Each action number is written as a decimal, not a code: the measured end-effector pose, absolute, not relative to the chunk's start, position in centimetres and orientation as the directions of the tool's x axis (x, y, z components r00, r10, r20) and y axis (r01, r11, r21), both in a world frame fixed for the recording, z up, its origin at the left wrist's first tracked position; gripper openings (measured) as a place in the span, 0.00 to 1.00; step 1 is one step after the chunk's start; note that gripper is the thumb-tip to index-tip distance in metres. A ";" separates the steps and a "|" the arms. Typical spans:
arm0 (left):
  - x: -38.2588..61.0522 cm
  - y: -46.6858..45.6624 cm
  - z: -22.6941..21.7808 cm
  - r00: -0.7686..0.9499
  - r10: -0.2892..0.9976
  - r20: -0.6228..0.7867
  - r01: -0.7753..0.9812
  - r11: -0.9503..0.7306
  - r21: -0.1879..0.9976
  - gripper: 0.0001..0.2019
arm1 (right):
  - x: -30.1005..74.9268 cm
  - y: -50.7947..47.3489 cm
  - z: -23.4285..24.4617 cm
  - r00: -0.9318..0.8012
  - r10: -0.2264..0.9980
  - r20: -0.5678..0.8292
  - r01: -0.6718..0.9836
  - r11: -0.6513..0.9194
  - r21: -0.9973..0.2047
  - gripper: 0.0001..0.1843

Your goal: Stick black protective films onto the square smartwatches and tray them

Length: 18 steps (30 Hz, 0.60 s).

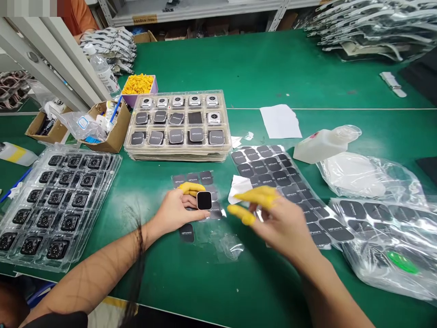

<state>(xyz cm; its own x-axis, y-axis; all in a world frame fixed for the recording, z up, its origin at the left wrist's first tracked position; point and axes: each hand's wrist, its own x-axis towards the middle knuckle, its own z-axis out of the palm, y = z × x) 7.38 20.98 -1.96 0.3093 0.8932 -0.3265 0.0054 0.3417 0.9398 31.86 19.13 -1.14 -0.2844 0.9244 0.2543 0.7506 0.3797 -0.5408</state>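
Observation:
A small square smartwatch case (204, 200) with a black screen and pale metal rim is gripped by my left hand (174, 207), its screen facing up. Yellow finger cots cover some fingertips of both hands. To the right, my right hand (276, 216) hovers over the table, thumb and forefinger apart with nothing between them. Just behind those fingertips is a crumpled white wipe (240, 186). Beneath my left hand lies a clear sheet with square black stickers (206, 176), partly hidden. One loose black sticker (186, 233) sits nearer me, beside scraps of clear film (228, 246).
A stacked tray (177, 154) of watch cases stands behind my left hand, with clear trays (73, 237) at left. Sticker sheets (297, 196), a white bottle (321, 145) and plastic bags (406, 273) occupy the right. Cardboard boxes (114, 136) and yellow finger cots (139, 84) are back left.

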 end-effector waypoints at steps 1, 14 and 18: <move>7.4 20.9 -2.0 0.314 0.893 -0.321 0.014 0.334 0.942 0.30 | 32.3 19.6 -1.7 -0.191 0.931 0.311 0.827 0.323 -0.460 0.17; 7.3 21.1 -1.9 0.348 0.869 -0.351 0.099 0.338 0.936 0.28 | 27.1 20.0 -2.5 -0.229 0.808 0.542 0.653 0.540 -0.530 0.02; 7.5 21.2 -1.6 0.324 0.863 -0.387 0.021 0.402 0.915 0.28 | 27.5 19.6 -3.7 -0.234 0.831 0.506 0.686 0.509 -0.520 0.03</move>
<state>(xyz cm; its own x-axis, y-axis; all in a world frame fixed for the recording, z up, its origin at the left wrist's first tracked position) 7.45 21.18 -1.61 0.3238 0.8634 -0.3870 0.0206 0.4025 0.9152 27.50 19.58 -3.72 -0.2335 0.8305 0.5057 0.6859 0.5093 -0.5197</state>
